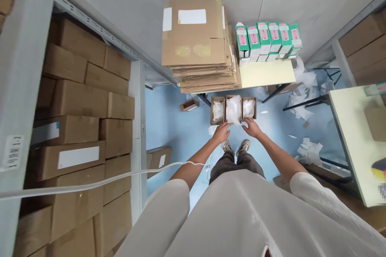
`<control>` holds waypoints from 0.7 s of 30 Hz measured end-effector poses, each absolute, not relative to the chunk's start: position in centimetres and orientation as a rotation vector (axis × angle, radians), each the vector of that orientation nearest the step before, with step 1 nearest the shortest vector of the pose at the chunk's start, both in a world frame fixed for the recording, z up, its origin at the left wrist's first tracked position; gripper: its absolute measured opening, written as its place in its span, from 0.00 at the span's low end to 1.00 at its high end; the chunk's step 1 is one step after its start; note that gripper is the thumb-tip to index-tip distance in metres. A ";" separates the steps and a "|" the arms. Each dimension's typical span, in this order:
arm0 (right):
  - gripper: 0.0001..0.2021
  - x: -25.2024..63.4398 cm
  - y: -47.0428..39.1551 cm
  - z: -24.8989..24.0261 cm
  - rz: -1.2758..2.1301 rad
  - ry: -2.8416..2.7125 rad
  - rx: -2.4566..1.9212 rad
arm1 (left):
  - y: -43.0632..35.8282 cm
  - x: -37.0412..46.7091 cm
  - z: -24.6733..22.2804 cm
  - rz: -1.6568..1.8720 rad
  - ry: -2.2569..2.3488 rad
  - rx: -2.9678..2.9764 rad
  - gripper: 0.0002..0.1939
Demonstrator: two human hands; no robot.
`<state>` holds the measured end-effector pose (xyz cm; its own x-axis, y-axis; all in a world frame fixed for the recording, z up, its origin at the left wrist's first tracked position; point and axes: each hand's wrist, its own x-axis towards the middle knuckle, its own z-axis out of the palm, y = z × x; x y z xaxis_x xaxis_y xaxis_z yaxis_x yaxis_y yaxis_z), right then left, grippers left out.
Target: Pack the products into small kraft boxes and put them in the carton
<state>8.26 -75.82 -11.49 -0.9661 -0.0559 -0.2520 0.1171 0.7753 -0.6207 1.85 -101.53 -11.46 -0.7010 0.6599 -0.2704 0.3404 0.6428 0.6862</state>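
Note:
On the floor at my feet stand three open cardboard boxes in a row, all with white crumpled material inside. The middle box (241,109) holds a translucent white plastic sheet (234,109) that bulges above its rim and hangs toward me. My left hand (222,131) is at the near left corner of that box, fingers stretched out toward the sheet. At the near right corner is my right hand (251,127), its fingers and thumb apart. Whether either hand touches the box or sheet, I cannot tell. The left box (211,113) and right box (255,108) flank the middle one.
Flattened cartons (193,52) and several green-and-white boxes (274,38) lie on a table (268,73) beyond. Shelving with cartons (81,100) lines the left. A white cable (120,174) crosses at left. Another table (352,136) stands right, near scattered plastic (309,150).

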 end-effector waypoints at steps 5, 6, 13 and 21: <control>0.20 8.3 -73.4 -14.4 -0.914 2.656 0.178 | -101.0 2.2 -13.0 0.819 2.372 0.702 0.22; 0.21 8.4 -72.5 -15.4 -0.898 2.640 0.226 | -100.4 2.2 -13.7 0.825 2.379 0.688 0.22; 0.24 7.6 -64.5 -25.9 -0.737 2.509 0.471 | -94.0 1.0 -23.7 0.866 2.358 0.746 0.22; 0.24 4.1 -59.7 -43.4 -0.542 2.450 0.452 | -86.5 -1.3 -41.9 0.797 2.301 0.896 0.24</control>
